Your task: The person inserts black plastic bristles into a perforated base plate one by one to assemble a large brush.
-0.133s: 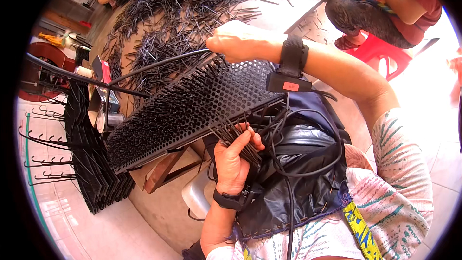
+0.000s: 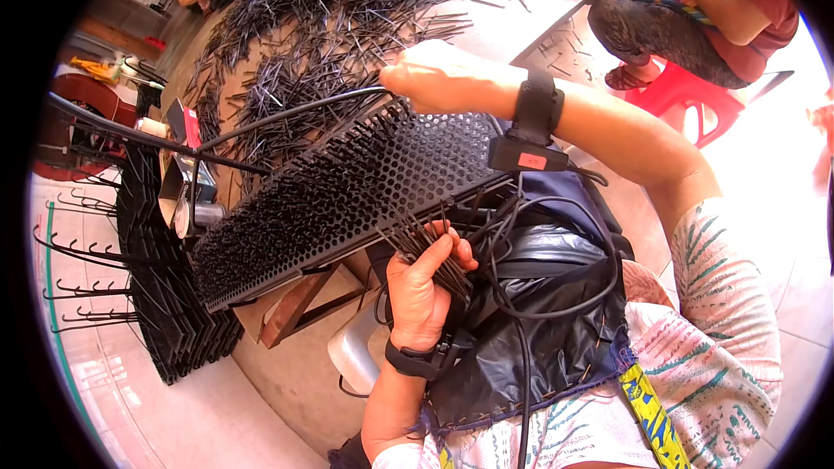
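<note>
A tilted black panel full of round holes (image 2: pixel 439 152) lies in front of me, its left part thick with upright black strips (image 2: pixel 287 217). In my left hand (image 2: pixel 423 295), below the panel's near edge, a bundle of thin black strips (image 2: pixel 408 239) is pinched between thumb and fingers. My right hand (image 2: pixel 439 76) is over the panel's far edge, curled with its back toward me. Its fingertips are hidden, and so is whatever they hold. Black straps with small boxes circle both wrists.
Loose black strips (image 2: pixel 321 26) heap the table beyond. A dark rod (image 2: pixel 295 111) crosses behind the panel. Stacked black panels with hooks (image 2: pixel 165 295) stand left. A black cable (image 2: pixel 521 313) loops over my lap. A person (image 2: pixel 734 9) sits at right by a red stool (image 2: pixel 695 104).
My right hand and wrist have shifted slightly to the right and a little nearer. The left hand and its bundle stay in place.
</note>
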### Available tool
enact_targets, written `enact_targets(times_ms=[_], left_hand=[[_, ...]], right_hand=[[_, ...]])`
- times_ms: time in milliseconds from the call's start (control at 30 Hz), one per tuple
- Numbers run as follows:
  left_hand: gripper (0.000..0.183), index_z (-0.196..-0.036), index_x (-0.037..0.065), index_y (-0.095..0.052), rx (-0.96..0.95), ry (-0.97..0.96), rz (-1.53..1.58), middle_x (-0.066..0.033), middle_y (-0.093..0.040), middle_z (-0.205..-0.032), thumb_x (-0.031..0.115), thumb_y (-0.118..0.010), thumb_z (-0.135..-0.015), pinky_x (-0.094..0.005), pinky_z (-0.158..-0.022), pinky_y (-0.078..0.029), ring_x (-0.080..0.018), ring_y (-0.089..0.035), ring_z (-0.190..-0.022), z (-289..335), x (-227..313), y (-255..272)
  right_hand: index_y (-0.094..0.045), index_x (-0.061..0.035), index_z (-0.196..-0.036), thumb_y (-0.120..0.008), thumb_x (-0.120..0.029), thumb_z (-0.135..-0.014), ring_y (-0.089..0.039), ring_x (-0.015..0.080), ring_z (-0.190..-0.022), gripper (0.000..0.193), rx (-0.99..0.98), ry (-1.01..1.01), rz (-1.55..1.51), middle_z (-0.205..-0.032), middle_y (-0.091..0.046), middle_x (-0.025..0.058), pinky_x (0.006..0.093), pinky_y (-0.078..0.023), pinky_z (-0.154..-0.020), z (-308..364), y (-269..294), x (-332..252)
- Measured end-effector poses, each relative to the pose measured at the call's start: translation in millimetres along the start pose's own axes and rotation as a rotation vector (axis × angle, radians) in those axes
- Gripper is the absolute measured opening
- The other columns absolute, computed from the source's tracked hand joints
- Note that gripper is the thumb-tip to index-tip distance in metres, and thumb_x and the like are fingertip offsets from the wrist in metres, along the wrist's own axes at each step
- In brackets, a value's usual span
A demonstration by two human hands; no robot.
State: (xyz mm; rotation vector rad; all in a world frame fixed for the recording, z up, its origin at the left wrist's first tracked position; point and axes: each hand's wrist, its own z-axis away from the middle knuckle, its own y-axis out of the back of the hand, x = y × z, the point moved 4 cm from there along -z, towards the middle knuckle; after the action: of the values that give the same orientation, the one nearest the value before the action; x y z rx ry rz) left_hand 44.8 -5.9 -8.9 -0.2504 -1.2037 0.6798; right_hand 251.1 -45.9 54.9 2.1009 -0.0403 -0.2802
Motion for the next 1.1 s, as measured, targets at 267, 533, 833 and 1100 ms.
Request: enact_targets(times_ms=[267, 533, 833, 1100], left_hand=[[0.012, -0.089, 0.002, -0.054, 0.001, -0.066, 0.053, -0.0068, -0.057, -0.078, 0.001, -0.055, -0.077, -0.0319, -0.058, -0.050, -0.0190, -0.057, -0.067, 1.3, 2.7, -0.6], [0.011, -0.091, 0.002, -0.053, -0.046, -0.092, -0.035, -0.0088, -0.057, -0.078, 0.006, -0.052, -0.080, -0.0329, -0.062, -0.050, -0.0196, -0.057, -0.071, 2.0, 11.0, -9.9], [0.014, -0.095, 0.002, -0.053, -0.019, -0.035, 0.031, -0.0097, -0.057, -0.084, 0.007, -0.049, -0.083, -0.0394, -0.070, -0.050, -0.0209, -0.057, -0.076, -0.1, 0.3, 2.7], [0.018, -0.099, 0.002, -0.052, -0.034, -0.003, -0.025, -0.0096, -0.057, -0.084, 0.007, -0.048, -0.083, -0.0389, -0.067, -0.050, -0.0207, -0.057, -0.076, 0.6, 2.7, -2.8]], right_hand=[[-0.051, 0.0021, -0.084, -0.057, -0.011, -0.074, -0.054, 0.0310, -0.055, 0.017, 0.104, -0.121, -0.154, -0.060, -0.052, 0.0154, 0.0371, -0.043, -0.050, 47.4, -6.4, -26.5], [-0.055, 0.0032, -0.080, -0.061, -0.007, -0.072, -0.059, 0.0239, -0.062, 0.015, -0.065, -0.341, -0.747, -0.066, -0.057, 0.0158, 0.0300, -0.045, -0.054, 68.6, 15.5, -88.4], [-0.057, -0.0013, -0.078, -0.060, -0.006, -0.073, -0.051, 0.0060, -0.054, 0.008, 0.390, -0.580, -0.628, -0.061, -0.057, 0.0037, 0.0215, -0.041, -0.049, 72.4, 33.8, -42.4], [-0.055, -0.0006, -0.082, -0.054, -0.007, -0.077, -0.053, 0.0116, -0.057, 0.008, 0.561, -0.439, -0.173, -0.065, -0.057, 0.0090, 0.0236, -0.042, -0.053, 56.8, 30.9, 14.8]])
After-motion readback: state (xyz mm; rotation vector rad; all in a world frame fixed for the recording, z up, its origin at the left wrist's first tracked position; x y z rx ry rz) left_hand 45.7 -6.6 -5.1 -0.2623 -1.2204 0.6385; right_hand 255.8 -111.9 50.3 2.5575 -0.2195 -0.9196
